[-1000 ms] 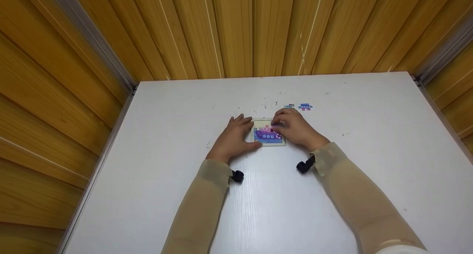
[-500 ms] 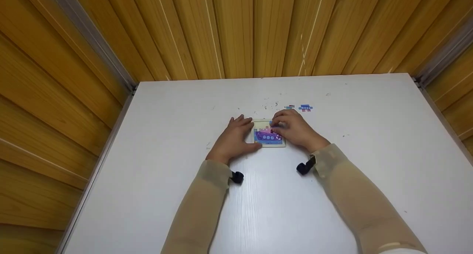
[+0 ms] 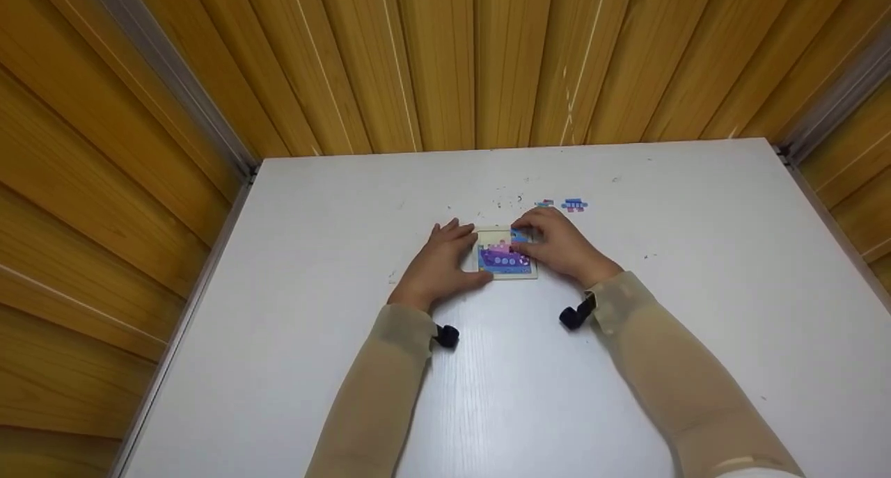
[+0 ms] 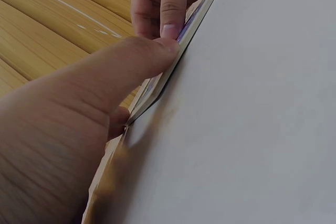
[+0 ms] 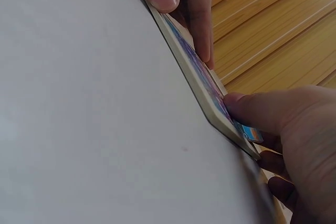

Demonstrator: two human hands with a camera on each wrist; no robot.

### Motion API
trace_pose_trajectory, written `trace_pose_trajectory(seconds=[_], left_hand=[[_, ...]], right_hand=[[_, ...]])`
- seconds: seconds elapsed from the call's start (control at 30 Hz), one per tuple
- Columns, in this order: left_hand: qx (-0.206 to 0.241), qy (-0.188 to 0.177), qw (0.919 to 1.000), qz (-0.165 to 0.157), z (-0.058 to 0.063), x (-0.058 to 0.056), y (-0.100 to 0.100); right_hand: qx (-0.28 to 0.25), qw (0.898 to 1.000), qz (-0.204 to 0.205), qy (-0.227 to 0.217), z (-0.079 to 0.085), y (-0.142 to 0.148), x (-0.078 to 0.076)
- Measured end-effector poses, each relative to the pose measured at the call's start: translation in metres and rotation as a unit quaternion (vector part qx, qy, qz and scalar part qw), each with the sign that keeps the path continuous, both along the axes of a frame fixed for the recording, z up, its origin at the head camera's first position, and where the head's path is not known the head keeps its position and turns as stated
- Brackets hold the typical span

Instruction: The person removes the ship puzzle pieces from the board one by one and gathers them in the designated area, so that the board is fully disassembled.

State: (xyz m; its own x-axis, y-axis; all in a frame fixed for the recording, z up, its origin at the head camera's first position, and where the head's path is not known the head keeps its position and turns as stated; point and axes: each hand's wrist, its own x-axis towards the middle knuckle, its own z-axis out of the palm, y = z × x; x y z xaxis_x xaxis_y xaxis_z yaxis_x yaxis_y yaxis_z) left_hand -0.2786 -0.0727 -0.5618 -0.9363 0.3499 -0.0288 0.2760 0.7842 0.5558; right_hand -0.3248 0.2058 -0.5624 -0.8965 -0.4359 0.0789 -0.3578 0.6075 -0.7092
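Note:
A small jigsaw tray (image 3: 515, 277) with a pale rim lies on the white table, filled in its lower part by a purple and pink boat picture (image 3: 501, 259). A bare pale patch shows at its upper left. My left hand (image 3: 440, 264) holds the tray's left side, thumb on the near rim and fingers spread toward the far corner. At the upper right, my right hand (image 3: 560, 247) pinches a blue puzzle piece (image 3: 518, 235) between thumb and fingers. In the right wrist view the piece (image 5: 254, 134) shows an orange patch and overlaps the tray's end; the fingers partly hide it.
Two loose groups of puzzle pieces lie beyond my right hand: a blue one with pink tabs (image 3: 574, 204) and a smaller multicoloured one (image 3: 545, 203). Small dark marks (image 3: 511, 198) dot the tabletop. Wood-panelled walls (image 3: 445, 60) stand behind and beside the table.
The right hand's fingers have spread and shifted slightly, so more of the blue piece shows at the tray's upper right. The left hand stays in place on the tray.

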Motion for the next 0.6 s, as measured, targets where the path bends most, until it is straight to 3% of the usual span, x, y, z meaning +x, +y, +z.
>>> trace_pose_trajectory(seconds=[0.37, 0.6], left_hand=[[-0.002, 0.004, 1.0, -0.002, 0.0016, -0.0003, -0.0006], [0.001, -0.017, 0.9998, 0.008, 0.0011, 0.0016, -0.0007]], right_hand=[[0.009, 1.0, -0.004, -0.007, 0.0003, 0.0013, -0.0013], [0.012, 1.0, -0.008, -0.014, 0.0012, 0.0011, 0.0015]])
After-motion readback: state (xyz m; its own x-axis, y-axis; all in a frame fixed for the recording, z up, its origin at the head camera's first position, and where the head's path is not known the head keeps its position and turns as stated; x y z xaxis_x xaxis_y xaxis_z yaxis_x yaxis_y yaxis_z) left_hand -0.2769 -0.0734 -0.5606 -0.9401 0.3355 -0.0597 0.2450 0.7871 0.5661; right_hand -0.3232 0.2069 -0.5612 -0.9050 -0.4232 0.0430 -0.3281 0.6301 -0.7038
